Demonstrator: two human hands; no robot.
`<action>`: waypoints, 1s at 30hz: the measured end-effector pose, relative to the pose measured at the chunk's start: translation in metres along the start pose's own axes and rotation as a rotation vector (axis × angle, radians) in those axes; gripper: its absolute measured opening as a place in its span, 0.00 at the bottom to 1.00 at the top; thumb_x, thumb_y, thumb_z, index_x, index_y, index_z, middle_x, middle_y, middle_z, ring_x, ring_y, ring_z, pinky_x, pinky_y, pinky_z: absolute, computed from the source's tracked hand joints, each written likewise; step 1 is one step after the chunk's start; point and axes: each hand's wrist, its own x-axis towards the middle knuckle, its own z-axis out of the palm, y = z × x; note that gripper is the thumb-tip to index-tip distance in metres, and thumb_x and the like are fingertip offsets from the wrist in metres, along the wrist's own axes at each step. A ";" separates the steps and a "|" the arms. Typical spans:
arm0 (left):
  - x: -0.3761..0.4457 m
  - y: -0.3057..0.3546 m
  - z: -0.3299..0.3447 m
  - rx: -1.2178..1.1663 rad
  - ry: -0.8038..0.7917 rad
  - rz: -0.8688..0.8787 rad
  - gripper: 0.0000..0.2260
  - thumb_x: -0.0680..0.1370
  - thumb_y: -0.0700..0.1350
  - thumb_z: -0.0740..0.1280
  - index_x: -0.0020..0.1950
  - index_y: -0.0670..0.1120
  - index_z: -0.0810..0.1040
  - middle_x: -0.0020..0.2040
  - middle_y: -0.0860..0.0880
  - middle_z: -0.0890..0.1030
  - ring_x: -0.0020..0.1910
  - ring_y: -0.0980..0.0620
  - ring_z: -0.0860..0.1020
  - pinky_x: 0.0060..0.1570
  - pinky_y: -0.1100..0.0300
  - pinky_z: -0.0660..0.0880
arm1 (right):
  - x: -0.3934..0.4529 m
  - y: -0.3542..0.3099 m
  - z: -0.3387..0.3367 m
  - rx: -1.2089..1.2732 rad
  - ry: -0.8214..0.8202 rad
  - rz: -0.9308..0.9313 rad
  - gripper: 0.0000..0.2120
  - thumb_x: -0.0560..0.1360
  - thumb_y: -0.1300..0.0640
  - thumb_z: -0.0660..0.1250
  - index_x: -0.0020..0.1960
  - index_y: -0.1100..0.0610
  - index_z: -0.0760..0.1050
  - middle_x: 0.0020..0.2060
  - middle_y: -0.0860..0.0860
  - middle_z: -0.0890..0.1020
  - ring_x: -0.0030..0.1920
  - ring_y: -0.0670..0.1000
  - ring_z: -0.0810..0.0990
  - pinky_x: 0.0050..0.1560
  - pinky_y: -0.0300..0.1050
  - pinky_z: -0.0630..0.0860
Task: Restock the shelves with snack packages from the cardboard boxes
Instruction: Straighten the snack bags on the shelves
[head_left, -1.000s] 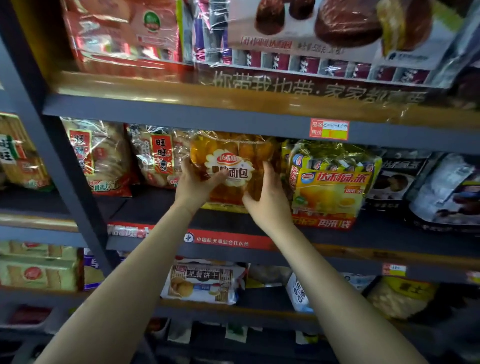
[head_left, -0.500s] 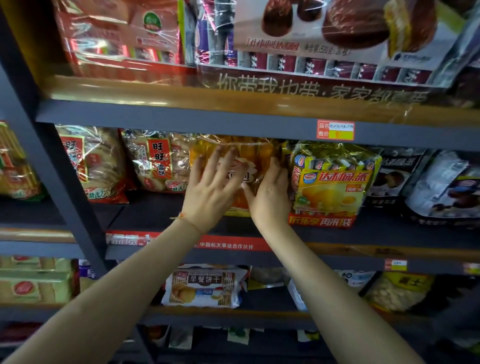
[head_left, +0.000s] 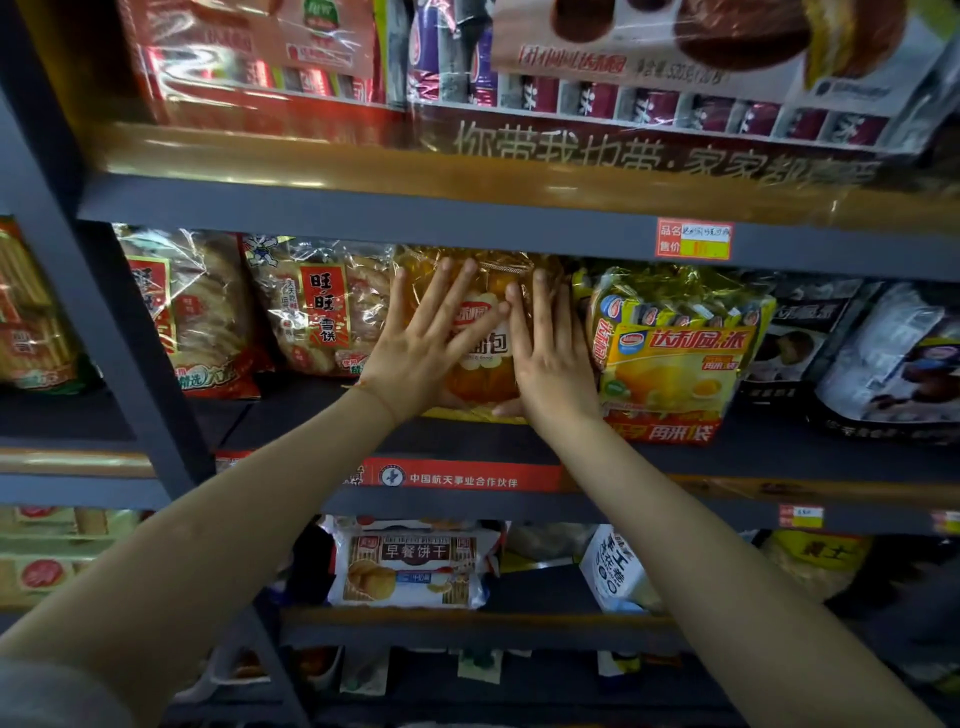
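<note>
On the middle shelf (head_left: 519, 452) the bread bag (head_left: 483, 374) stands between the rice-cracker bag (head_left: 322, 312) and yellow pie pack (head_left: 675, 358). Left hand (head_left: 421, 353) and right hand (head_left: 550, 364) press flat against it, fingers straight and spread.

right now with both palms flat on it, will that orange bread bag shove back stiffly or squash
Probably squashes: the orange bread bag is crinkly clear film over soft-looking buns. Likely light for its bulk. Glossy film may slip under the flat left hand and right hand.

Orange bread bag (head_left: 480, 374) upright on middle shelf (head_left: 519, 447), mid-row.
</note>
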 end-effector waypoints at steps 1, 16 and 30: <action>0.003 -0.002 -0.001 0.004 -0.029 0.014 0.58 0.65 0.77 0.66 0.83 0.52 0.41 0.82 0.36 0.44 0.81 0.36 0.41 0.74 0.27 0.51 | 0.003 0.000 0.000 -0.009 -0.006 0.001 0.71 0.58 0.31 0.76 0.80 0.60 0.35 0.79 0.66 0.40 0.78 0.70 0.50 0.77 0.64 0.56; -0.026 -0.009 -0.018 0.127 0.104 0.082 0.48 0.61 0.61 0.81 0.72 0.44 0.64 0.71 0.37 0.74 0.70 0.37 0.72 0.67 0.37 0.71 | -0.016 -0.004 -0.011 -0.209 0.582 -0.304 0.23 0.73 0.58 0.74 0.66 0.60 0.74 0.64 0.63 0.76 0.66 0.63 0.74 0.63 0.63 0.73; -0.011 -0.013 -0.010 0.097 -0.214 0.008 0.62 0.65 0.77 0.65 0.80 0.52 0.28 0.79 0.36 0.29 0.77 0.31 0.32 0.74 0.27 0.47 | 0.004 0.005 -0.002 -0.142 -0.039 -0.093 0.75 0.57 0.29 0.76 0.78 0.58 0.26 0.76 0.69 0.34 0.76 0.74 0.38 0.76 0.70 0.48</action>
